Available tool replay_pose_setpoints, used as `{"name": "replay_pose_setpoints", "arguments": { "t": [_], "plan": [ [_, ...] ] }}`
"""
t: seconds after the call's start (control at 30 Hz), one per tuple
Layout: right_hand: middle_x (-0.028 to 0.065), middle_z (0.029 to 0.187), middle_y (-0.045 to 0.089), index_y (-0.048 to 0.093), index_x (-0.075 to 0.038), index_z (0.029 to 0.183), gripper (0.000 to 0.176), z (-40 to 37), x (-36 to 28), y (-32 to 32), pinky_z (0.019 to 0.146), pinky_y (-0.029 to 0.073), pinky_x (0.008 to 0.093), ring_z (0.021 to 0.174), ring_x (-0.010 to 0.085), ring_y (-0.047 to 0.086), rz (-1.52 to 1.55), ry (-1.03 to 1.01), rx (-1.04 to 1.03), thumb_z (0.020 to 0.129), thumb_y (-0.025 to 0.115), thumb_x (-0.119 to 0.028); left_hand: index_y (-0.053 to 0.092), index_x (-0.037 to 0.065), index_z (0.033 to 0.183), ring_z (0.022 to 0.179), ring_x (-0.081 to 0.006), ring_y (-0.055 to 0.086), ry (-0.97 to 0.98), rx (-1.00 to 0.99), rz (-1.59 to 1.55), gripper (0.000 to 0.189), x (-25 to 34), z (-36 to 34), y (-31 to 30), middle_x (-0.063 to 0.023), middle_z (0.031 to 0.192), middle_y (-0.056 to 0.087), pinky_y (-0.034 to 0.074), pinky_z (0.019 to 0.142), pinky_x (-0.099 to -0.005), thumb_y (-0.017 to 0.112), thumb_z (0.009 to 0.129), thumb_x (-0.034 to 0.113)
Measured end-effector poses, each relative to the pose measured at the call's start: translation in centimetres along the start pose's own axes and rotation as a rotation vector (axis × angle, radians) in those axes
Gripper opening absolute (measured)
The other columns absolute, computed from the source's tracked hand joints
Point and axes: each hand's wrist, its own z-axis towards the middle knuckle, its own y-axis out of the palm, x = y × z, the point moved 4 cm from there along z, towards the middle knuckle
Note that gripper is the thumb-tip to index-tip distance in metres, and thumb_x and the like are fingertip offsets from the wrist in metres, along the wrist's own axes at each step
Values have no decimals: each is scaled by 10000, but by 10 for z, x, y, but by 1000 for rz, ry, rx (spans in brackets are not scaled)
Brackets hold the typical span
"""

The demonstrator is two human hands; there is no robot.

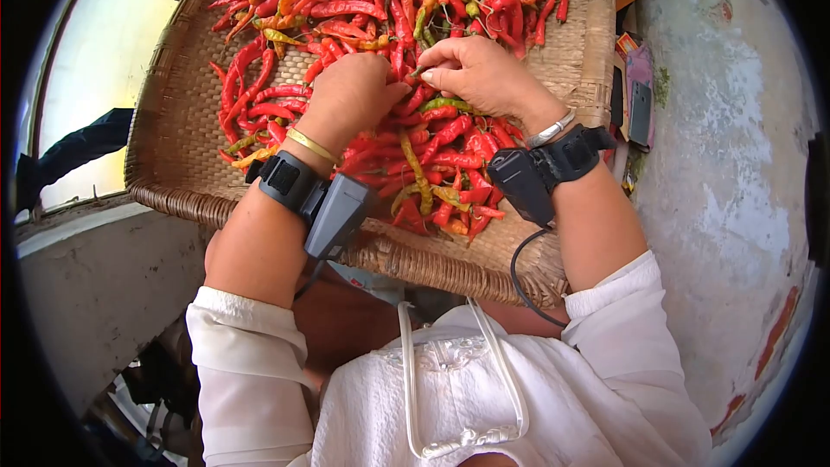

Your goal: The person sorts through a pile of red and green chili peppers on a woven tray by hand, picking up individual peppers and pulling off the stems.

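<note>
A wide woven basket tray holds a heap of chili peppers, mostly red with some yellow-green ones. My left hand is closed low over the heap, its thumb beside red peppers; what lies under its curled fingers is hidden. Facing it, my right hand pinches a small green chili stem between thumb and forefinger. The two hands are a short way apart. Just below them lie a green chili pepper and a yellowish one.
The tray's thick near rim crosses in front of my body. A window and low wall stand at left, a worn wall at right. A phone-like device sits beside the tray. Boxy devices with cables are strapped to both wrists.
</note>
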Motion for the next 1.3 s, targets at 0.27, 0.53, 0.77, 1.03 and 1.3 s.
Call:
{"name": "replay_pose_setpoints", "arguments": {
  "t": [0.27,0.53,0.77,1.03,1.3],
  "plan": [
    [118,690,632,648,-8,819,296,3,-1,-3,603,452,336,645,202,600,-55,-13,101,794,611,-301,643,22,771,625,-290,612,139,109,-394,221,18,-10,-21,-152,645,606,482,583,-384,627,756,242],
    [104,607,579,617,15,730,312,-3,-9,-13,536,412,335,559,160,532,111,-3,176,771,637,-293,643,30,813,603,-222,619,296,103,-610,149,29,-14,-22,-106,631,617,481,577,-329,625,783,175],
    [7,597,558,592,-40,796,234,-8,-12,-46,446,387,188,539,57,527,261,91,202,834,624,-268,625,8,875,620,-227,618,190,45,-222,156,17,-13,-17,-110,704,641,478,591,-321,615,786,136],
    [80,900,622,497,-14,1139,348,-6,1,-63,534,484,169,703,91,613,668,-31,426,892,547,-254,614,53,925,757,-307,598,512,167,-212,224,40,-22,-9,-125,770,612,479,674,-382,643,730,160],
    [174,890,630,636,-52,959,271,-9,-10,-9,758,469,402,867,318,602,-549,9,5,762,604,-236,579,67,985,765,-330,593,370,20,2,285,37,-18,1,-146,776,604,476,677,-431,631,730,184]
  ]
}}
